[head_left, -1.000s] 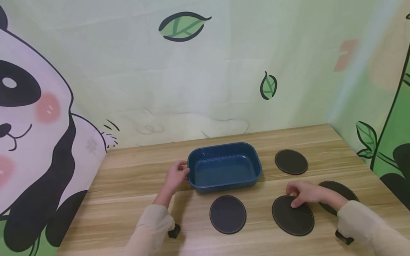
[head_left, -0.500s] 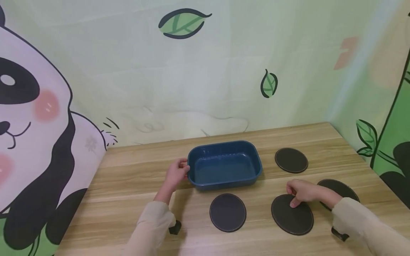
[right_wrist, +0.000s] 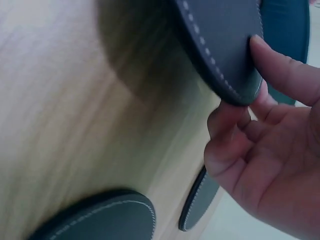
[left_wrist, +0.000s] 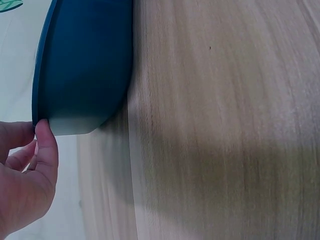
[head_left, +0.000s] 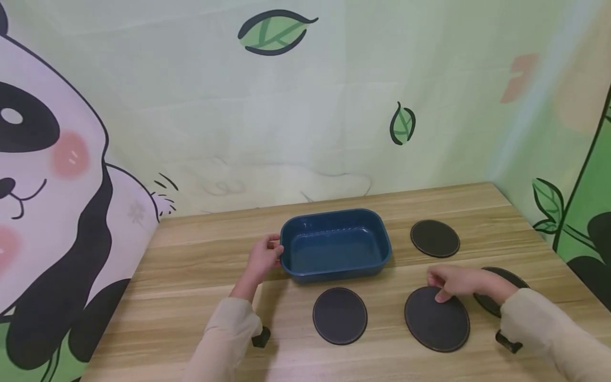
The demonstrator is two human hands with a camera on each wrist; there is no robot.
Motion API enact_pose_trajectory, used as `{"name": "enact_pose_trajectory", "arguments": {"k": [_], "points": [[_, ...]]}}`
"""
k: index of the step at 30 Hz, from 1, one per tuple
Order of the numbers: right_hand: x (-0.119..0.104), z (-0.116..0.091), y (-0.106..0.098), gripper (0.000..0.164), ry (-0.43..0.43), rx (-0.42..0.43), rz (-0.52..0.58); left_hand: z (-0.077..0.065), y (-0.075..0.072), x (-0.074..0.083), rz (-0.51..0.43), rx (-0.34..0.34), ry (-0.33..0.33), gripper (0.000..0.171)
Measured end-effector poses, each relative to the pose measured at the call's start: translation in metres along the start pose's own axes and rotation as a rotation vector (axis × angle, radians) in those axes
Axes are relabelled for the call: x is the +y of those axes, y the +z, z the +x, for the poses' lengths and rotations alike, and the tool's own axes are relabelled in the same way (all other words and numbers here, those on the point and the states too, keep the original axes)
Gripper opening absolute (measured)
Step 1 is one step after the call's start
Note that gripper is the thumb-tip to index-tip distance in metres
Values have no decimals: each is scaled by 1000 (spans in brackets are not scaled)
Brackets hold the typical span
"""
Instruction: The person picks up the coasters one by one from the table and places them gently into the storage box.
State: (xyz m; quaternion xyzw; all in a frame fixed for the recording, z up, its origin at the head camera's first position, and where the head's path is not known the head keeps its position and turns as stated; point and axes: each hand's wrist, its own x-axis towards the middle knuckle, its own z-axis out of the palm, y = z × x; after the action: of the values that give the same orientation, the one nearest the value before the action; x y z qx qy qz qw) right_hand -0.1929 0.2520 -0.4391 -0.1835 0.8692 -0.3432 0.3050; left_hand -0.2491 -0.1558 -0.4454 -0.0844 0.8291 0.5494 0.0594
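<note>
A blue rectangular baking dish (head_left: 336,252) rests on the wooden table. My left hand (head_left: 260,258) pinches its left end; in the left wrist view, thumb and finger meet at the dish's rim (left_wrist: 36,100). To the right, my right hand (head_left: 455,281) holds a round black coaster (head_left: 436,324) by its far edge. The right wrist view has the thumb on the face of this stitched coaster (right_wrist: 225,45) and curled fingers beneath; it is raised and casts a shadow on the wood. Inside the dish nothing is visible.
Three more round black coasters lie on the table (head_left: 191,276): one coaster (head_left: 340,316) before the dish, a far coaster (head_left: 435,239) right of it, and another coaster (head_left: 487,306) partly under the right forearm. A printed cloth wall (head_left: 215,106) borders the back.
The coaster in my right hand has tilted up slightly, its far edge rising a little. My left hand and the dish have stayed in place, apart from a small camera shift.
</note>
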Motion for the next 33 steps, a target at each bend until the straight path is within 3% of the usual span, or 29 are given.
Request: {"name": "enact_pose_trajectory", "arguments": {"k": [8, 18, 24, 33], "points": [[-3, -4, -15, 16, -30, -144, 149, -1, -1, 3, 7, 0, 2, 34], [-15, -2, -35, 21, -176, -196, 300, -1, 0, 2, 8, 7, 7, 33], [-28, 7, -42, 15, -227, -181, 438, -1, 0, 2, 16, 5, 3, 33], [-56, 31, -38, 13, -243, -74, 678, -1, -1, 4, 28, -1, 3, 33]]}}
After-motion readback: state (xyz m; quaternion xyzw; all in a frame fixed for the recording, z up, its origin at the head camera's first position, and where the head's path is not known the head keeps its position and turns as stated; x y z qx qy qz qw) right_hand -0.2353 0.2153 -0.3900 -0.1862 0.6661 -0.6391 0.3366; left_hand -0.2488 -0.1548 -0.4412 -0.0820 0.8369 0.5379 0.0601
